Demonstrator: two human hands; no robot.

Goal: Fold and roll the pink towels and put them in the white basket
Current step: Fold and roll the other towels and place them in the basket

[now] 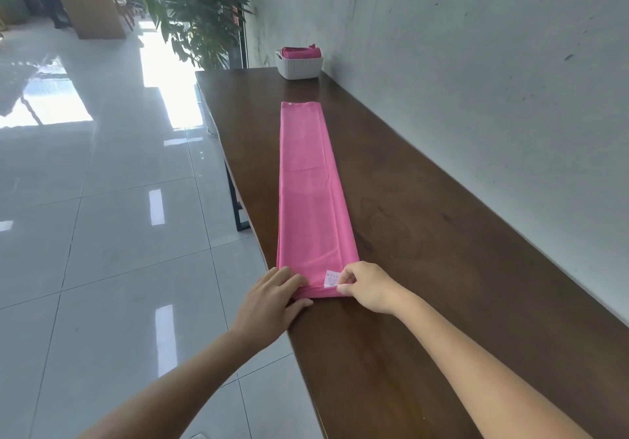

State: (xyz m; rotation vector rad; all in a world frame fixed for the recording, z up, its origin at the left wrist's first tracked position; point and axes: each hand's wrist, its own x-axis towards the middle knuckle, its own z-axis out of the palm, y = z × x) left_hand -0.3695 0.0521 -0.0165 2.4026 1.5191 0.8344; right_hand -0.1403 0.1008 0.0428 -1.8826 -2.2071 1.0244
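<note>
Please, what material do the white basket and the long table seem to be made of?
White basket: probably moulded plastic, matt white; its wall shows a regular woven pattern like rattan. Long table: looks like dark brown wood, or a wood veneer, with a smooth low sheen; faint grain streaks and darker patches show on its top.

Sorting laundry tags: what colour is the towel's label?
White label with faint print, head view.

A long folded pink towel (311,193) stretches away from both hands along the dark wooden table (442,251). The left hand (272,299) and right hand (366,285) pinch its near end, a white label (333,278) just beside the right fingers. Far beyond them stands the white basket (299,65) holding rolled pink towels (301,52).
</note>
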